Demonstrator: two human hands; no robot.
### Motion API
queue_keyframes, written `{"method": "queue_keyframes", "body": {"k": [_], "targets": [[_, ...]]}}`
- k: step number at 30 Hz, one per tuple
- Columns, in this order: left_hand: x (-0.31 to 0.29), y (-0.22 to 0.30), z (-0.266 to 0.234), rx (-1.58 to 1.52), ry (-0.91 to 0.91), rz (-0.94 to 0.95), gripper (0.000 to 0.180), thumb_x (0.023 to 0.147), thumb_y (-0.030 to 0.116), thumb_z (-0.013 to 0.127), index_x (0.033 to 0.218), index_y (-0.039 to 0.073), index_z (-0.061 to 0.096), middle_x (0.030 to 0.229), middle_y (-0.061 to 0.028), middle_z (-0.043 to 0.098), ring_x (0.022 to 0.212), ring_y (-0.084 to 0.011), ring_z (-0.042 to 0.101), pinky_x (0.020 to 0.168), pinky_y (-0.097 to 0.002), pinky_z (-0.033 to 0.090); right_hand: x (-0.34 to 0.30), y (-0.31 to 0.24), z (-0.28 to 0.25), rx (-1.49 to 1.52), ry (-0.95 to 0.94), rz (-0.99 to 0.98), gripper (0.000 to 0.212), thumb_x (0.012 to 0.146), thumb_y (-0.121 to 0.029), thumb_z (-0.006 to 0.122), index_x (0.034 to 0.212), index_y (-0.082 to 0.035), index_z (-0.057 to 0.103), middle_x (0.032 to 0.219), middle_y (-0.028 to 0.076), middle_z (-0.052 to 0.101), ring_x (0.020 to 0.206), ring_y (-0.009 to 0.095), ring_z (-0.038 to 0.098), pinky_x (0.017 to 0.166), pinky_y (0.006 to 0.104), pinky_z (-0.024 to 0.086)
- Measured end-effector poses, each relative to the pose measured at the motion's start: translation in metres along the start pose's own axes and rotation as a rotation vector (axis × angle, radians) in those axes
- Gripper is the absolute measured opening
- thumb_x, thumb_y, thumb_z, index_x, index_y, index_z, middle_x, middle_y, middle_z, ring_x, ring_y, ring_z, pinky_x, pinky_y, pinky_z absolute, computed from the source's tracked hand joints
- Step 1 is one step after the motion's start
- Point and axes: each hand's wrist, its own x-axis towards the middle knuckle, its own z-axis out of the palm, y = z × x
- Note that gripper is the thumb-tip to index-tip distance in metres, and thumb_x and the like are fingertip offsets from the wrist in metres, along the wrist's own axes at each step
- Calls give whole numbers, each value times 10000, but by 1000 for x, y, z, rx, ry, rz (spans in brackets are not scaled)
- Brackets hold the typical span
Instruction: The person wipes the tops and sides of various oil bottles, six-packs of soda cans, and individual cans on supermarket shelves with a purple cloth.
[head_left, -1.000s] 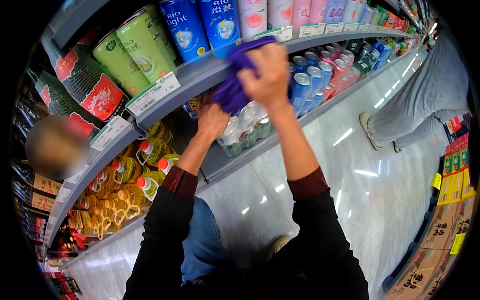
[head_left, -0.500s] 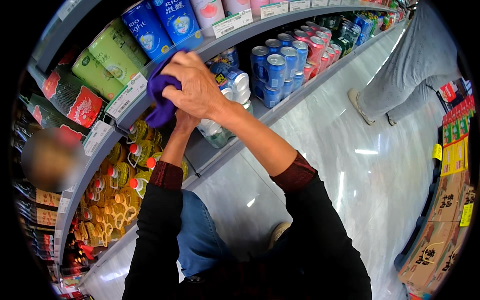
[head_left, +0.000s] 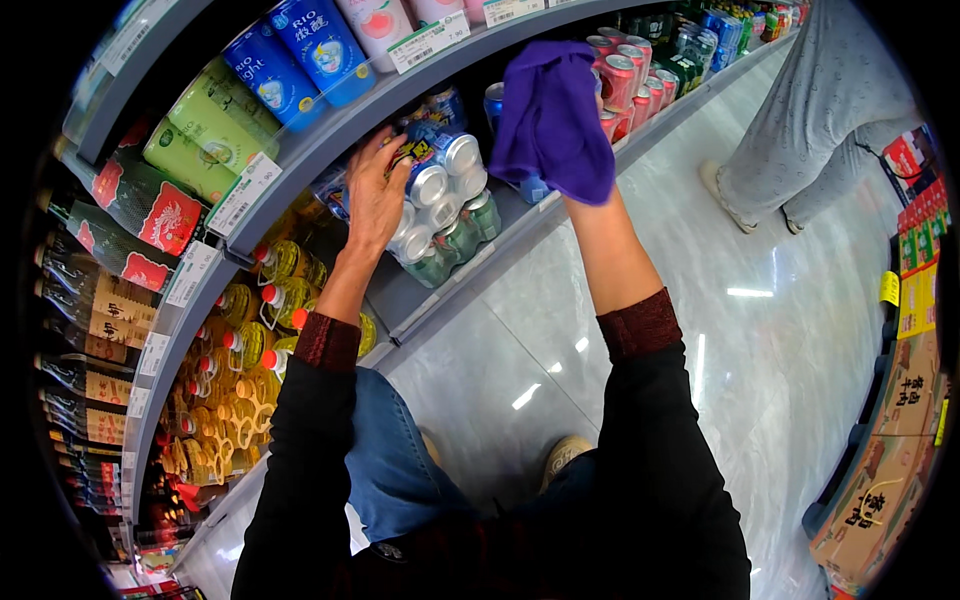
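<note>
R hand (head_left: 590, 150) hidden under purple cloth (head_left: 552, 120).

I've got 2 hands up at the shelf (head_left: 560, 215): left hand (head_left: 375, 200), right hand hidden under 1 purple cloth (head_left: 552, 120). Approx. 6 silver-top cans in 1 shrink pack (head_left: 440, 205) on that shelf, by my left hand. Right of the pack, approx. 5 red cans (head_left: 625, 80); more behind, can't count. On the shelf above: 2 blue cans (head_left: 300, 50), 2 green cans (head_left: 200, 135), 2 pink cans (head_left: 400, 15). Below the shelf, yellow bottles (head_left: 250, 370), too many to count. 1 other person (head_left: 820, 110) stands right of the shelf, 2 legs showing.
</note>
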Motion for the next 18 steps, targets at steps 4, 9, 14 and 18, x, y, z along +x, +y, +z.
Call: {"method": "queue_keyframes", "body": {"k": [4, 9, 14, 18], "targets": [[15, 25, 21, -18, -60, 89, 389, 875, 198, 594, 1228, 36, 610, 1395, -187, 477, 1306, -370, 402, 1103, -432, 292, -3, -12, -18, -798, 13, -296, 196, 782, -83, 627, 968, -23, 618, 991, 166, 636, 946, 352, 595, 844, 382, 470], [63, 56, 78, -5, -212, 64, 435, 920, 288, 518, 1233, -7, 590, 1408, -264, 427, 1339, -404, 353, 1110, -446, 278, -4, 15, -64, -758, 298, -174, 126, 815, -87, 582, 924, -31, 610, 936, 141, 653, 861, 322, 621, 765, 340, 482], [112, 30, 137, 80, -318, 44, 526, 948, 346, 418, 1309, -25, 509, 1444, -265, 377, 1382, -417, 282, 1143, -462, 224, -3, 51, -61, 53, 531, 167, 361, 970, -321, 483, 1096, -4, 599, 1010, 78, 646, 900, 198, 614, 812, 290, 475], [123, 29, 185, 161, -165, -113, 571, 948, 370, 397, 1359, -25, 435, 1483, -236, 333, 1401, -417, 244, 1149, -535, 161, 8, 81, -52, 156, 451, 323, 478, 982, -363, 481, 1259, 24, 525, 1184, 76, 590, 1044, 183, 574, 916, 276, 439]]}}
